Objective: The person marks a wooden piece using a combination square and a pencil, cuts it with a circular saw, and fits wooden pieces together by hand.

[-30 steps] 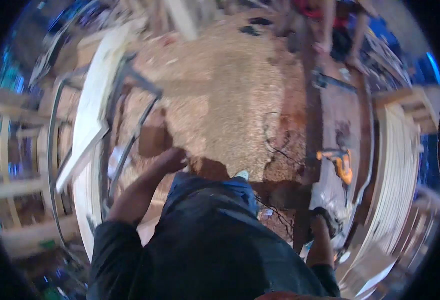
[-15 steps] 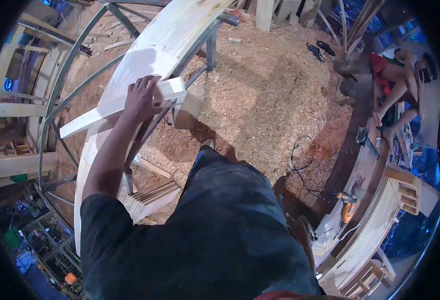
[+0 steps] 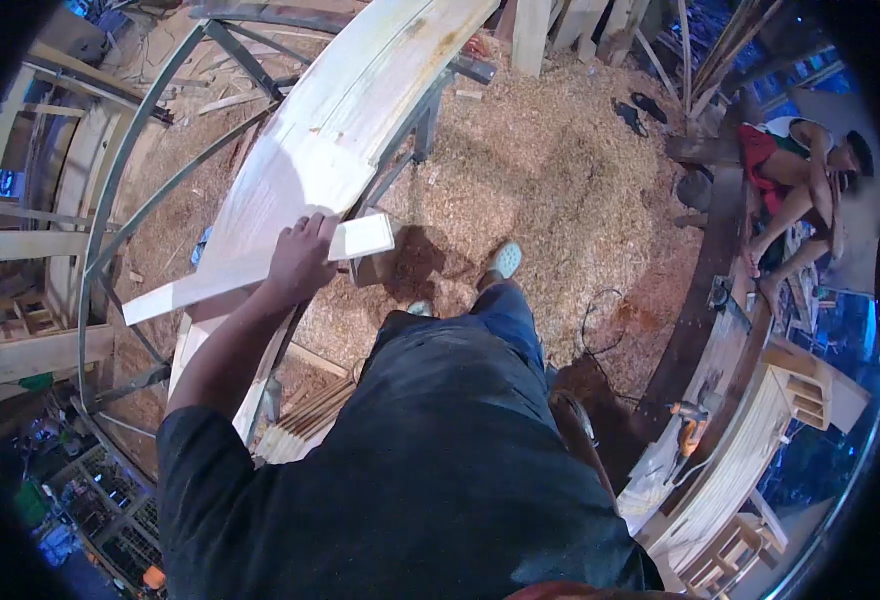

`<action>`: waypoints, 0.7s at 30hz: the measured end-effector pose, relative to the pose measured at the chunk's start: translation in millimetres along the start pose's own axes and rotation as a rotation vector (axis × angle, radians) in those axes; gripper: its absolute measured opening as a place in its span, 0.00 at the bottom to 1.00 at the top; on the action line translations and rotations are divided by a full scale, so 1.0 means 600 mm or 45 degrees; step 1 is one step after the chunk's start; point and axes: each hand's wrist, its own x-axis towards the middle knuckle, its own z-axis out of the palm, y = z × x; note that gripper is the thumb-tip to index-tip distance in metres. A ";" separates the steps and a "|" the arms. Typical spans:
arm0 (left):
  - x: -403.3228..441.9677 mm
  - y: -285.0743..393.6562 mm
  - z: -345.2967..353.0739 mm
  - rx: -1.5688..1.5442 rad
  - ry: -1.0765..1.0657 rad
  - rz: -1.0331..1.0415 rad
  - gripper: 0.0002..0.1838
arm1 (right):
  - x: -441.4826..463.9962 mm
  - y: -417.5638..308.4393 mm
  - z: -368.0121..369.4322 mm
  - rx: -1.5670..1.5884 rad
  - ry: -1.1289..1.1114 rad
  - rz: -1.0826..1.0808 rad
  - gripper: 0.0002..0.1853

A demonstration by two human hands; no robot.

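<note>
My left hand [image 3: 303, 258] is closed around a long, pale piece of wood [image 3: 365, 236], close to its squared right end. The piece's tapering left end reaches out over the left side of a broad, pale wooden board [image 3: 295, 165]. A metal frame carries this board. Whether the held piece touches the board cannot be told. Below the hand is a block-like wooden piece [image 3: 372, 268], partly hidden. My right hand is out of view.
Wood shavings [image 3: 530, 160] cover the floor. A curved metal frame [image 3: 95, 240] stands at the left. On the right-hand bench lie an orange-and-black power drill [image 3: 693, 433] and a cable [image 3: 592, 330]. Another person [image 3: 795, 185] sits at the far right. Slippers [image 3: 630, 115] lie farther off.
My left hand and the held wood have moved right and slightly down in view. My foot in a light clog has come forward onto the shavings.
</note>
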 end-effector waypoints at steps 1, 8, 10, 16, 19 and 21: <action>0.001 0.000 0.005 0.025 -0.036 -0.029 0.31 | 0.015 -0.003 -0.011 -0.014 -0.015 -0.018 0.21; 0.081 0.016 -0.024 -0.025 -0.128 -0.275 0.25 | 0.139 0.008 -0.139 -0.157 -0.119 -0.180 0.21; 0.132 0.028 -0.040 -0.066 -0.050 -0.278 0.25 | 0.174 0.014 -0.193 -0.230 -0.140 -0.247 0.21; 0.411 0.076 -0.030 -0.027 -0.089 -0.182 0.27 | 0.326 0.093 -0.336 -0.132 0.029 -0.527 0.24; 0.574 0.125 -0.047 0.107 -0.096 0.021 0.27 | 0.370 0.063 -0.460 0.042 -0.018 -0.272 0.31; 0.688 0.136 -0.030 0.132 0.042 0.086 0.28 | 0.466 0.166 -0.443 -0.089 0.305 -0.172 0.29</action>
